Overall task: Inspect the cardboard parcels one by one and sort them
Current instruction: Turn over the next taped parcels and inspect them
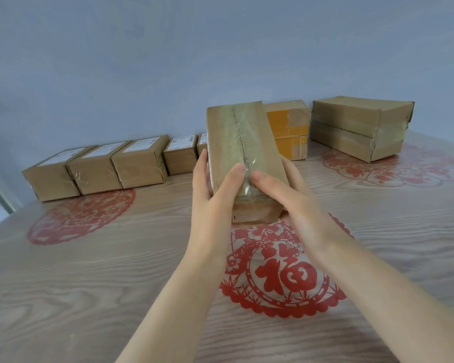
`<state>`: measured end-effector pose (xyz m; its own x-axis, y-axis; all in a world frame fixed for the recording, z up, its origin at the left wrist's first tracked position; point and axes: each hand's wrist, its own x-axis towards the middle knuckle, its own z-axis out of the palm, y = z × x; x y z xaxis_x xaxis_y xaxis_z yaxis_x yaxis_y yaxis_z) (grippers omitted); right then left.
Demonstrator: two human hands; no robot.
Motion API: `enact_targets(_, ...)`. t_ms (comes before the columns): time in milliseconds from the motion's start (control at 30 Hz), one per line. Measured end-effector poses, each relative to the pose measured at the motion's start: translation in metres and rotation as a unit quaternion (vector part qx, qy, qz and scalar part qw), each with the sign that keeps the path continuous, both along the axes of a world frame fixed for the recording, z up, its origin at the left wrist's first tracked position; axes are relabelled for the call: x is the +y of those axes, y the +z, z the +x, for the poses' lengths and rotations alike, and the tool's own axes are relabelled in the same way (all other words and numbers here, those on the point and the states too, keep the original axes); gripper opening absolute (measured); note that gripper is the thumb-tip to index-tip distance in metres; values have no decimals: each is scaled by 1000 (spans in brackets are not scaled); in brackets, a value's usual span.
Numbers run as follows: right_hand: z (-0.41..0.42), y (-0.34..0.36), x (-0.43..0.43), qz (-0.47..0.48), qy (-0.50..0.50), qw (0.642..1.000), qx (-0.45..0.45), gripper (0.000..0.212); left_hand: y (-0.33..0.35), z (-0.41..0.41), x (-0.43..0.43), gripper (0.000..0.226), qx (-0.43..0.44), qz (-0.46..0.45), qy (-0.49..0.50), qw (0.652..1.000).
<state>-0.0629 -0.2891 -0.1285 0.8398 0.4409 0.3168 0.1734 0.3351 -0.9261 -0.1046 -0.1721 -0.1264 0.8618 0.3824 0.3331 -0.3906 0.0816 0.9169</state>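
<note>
Parcels: 5 labelled parcels [139, 163] in far-left row, 1 taped parcel [236, 137] at ctr, 2 orange-taped parcels [288, 121] stacked behind it, 2 brown parcels [357, 119] stacked far right; 3 red prints [281, 271] on table [89, 297].

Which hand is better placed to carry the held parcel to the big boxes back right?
Likely the right hand: it grips the parcel on the side nearer the big boxes, while the left hand grips the far side and would reach across.

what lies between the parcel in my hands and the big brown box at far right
A yellow-taped box, partly hidden behind the held parcel, as the head view shows.
</note>
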Motion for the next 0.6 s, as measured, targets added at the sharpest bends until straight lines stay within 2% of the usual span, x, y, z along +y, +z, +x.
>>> enact_targets(133,5,2,-3,-8,-47,999,15,67,4,-4,-6,83,6,64,-36,997)
enact_targets(233,5,2,-2,-2,-42,999,11,70,4,-4,-5,82,21,56,-16,998)
enact_targets(367,3,1,-1,0,-28,1000,-10,62,1,0,1,81,50,23,-5,998)
enact_targets(500,7,0,-2,-8,-39,999,-7,51,-2,2,-3,91,46,63,-14,997)
enact_targets(600,8,-3,-3,-24,-27,999,-9,56,-3,4,-2,98,47,80,9,996)
